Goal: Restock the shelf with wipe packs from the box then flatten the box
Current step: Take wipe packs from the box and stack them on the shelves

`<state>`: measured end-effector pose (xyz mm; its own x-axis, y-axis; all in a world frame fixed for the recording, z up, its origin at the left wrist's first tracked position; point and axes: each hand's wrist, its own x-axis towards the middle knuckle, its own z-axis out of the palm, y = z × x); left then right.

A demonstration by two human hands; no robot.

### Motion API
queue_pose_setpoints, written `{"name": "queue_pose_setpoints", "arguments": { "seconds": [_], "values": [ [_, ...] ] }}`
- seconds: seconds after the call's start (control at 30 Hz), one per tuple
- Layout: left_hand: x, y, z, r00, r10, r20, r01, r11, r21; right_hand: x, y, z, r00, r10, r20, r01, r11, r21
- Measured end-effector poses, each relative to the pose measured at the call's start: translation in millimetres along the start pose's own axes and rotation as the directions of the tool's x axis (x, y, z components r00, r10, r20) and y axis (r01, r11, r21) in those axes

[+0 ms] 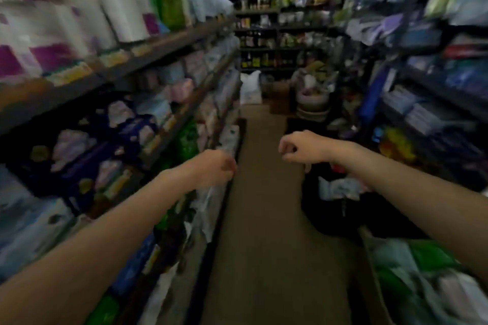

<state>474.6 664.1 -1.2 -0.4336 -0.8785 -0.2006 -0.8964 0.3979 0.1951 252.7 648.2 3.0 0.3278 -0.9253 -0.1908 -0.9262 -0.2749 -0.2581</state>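
Observation:
The view is blurred by motion. Both my arms reach forward over a narrow shop aisle. My left hand (217, 167) hangs with fingers loosely curled, holding nothing, close to the edge of the left shelving (169, 137). My right hand (301, 146) is also loosely curled and holds nothing, above the aisle floor. Soft packs in dark blue and pink wrappers (87, 150) fill the left shelves. At the bottom right lies a heap of green and pale packs (422, 266). I cannot make out a box.
Paper rolls (79, 21) stand on the upper left shelf. Packaged goods crowd the right shelving (435, 74). A dark heap with a pale pack (335, 192) sits on the floor at the right. A white sack (249, 88) and bottle shelves (253, 21) close the aisle's far end.

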Motion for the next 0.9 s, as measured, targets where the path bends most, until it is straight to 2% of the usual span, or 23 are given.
{"name": "queue_pose_setpoints", "arguments": {
  "seconds": [0.07, 0.13, 0.2, 0.27, 0.37, 0.47, 0.63, 0.77, 0.9],
  "values": [
    [32, 40, 34, 0.995, 0.063, 0.076, -0.069, 0.994, 0.084, -31, 75, 35, 0.977, 0.202, 0.070, -0.204, 0.978, 0.033],
    [64, 73, 54, 0.988, 0.128, 0.087, -0.139, 0.982, 0.131, -59, 144, 61, 0.922, 0.374, 0.103, -0.380, 0.924, 0.041],
    [98, 105, 70, 0.974, 0.199, 0.105, -0.209, 0.973, 0.096, -87, 199, 77, 0.856, 0.489, 0.166, -0.508, 0.855, 0.105],
    [135, 139, 94, 0.956, 0.259, 0.136, -0.266, 0.963, 0.034, -107, 249, 92, 0.806, 0.548, 0.225, -0.578, 0.810, 0.096],
    [188, 192, 142, 0.914, 0.319, 0.250, -0.331, 0.944, 0.004, -114, 317, 128, 0.787, 0.550, 0.280, -0.580, 0.814, 0.031],
    [245, 238, 208, 0.839, 0.350, 0.416, -0.374, 0.927, -0.026, -113, 377, 182, 0.764, 0.556, 0.327, -0.584, 0.811, -0.015],
    [300, 297, 293, 0.835, 0.278, 0.475, -0.257, 0.960, -0.111, -105, 454, 283, 0.755, 0.448, 0.478, -0.540, 0.839, 0.067],
    [326, 311, 340, 0.763, 0.285, 0.580, -0.235, 0.959, -0.161, -90, 483, 335, 0.763, 0.384, 0.519, -0.530, 0.832, 0.164],
    [338, 307, 352, 0.724, 0.244, 0.645, -0.198, 0.970, -0.144, -77, 483, 360, 0.749, 0.370, 0.550, -0.512, 0.849, 0.127]
  ]
}}
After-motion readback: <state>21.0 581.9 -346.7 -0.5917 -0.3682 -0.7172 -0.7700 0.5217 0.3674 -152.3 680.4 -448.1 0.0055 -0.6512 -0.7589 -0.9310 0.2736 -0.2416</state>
